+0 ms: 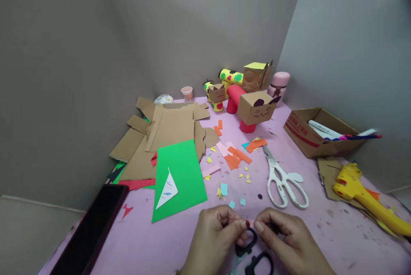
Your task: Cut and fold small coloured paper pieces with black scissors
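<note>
My left hand [221, 232] and my right hand [285, 236] meet near the table's front edge, fingers closed in a pinch. Between their fingertips shows a small piece of pink paper [251, 223], mostly covered. A dark red spot marks the left thumb tip. Just under the hands lie black-handled scissors [246, 247], partly hidden. Beyond the hands are white-handled scissors [282, 183], blue paper bits [224, 189], yellow scraps [219, 192] and orange paper strips [239, 155].
Left are a phone [93, 228], green paper [180, 180] and stacked cardboard [173, 127]. Cardboard animals, one with a red body [236, 95], stand behind. A box of markers [305, 133] and a yellow glue gun [369, 195] sit right. A pink bottle [279, 84] stands behind.
</note>
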`<state>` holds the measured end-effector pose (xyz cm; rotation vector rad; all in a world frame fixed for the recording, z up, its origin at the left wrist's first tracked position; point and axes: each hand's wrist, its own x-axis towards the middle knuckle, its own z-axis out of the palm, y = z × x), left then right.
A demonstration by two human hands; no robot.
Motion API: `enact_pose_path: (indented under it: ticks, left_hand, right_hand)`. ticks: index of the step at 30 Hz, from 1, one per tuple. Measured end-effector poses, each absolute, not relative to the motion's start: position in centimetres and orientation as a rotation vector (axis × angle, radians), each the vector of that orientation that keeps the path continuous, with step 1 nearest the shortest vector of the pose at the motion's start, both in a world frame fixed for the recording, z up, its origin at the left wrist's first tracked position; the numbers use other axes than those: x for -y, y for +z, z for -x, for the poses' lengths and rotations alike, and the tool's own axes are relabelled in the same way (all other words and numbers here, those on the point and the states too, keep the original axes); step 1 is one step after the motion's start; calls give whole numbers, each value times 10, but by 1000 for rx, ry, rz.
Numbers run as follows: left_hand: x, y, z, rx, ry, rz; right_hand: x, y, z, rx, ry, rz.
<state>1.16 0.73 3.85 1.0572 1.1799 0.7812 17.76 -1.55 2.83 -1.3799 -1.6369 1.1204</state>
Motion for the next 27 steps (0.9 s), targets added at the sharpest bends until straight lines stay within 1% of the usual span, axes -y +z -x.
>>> enact_pose_path:
  ticks: [6,10,19,23,27]
  left_hand:
    - [-16,32,-7,-1125,721,-953]
    - [-17,31,-7,-1088,775,-992]
    - [-3,24,-24,-1006,899,-882]
    - [-5,26,-21,-1071,916,-894]
    - [-12,31,-14,-1089,870,-1009]
  right_hand:
    - [11,23,-177,1489,1263,1354]
    - [9,18,-177,1449,1341,1314]
    - [12,17,-169,1248,1384,1195]
    - [13,18,-171,1273,1356,1240]
    - [13,18,-175,1353,1402,1219]
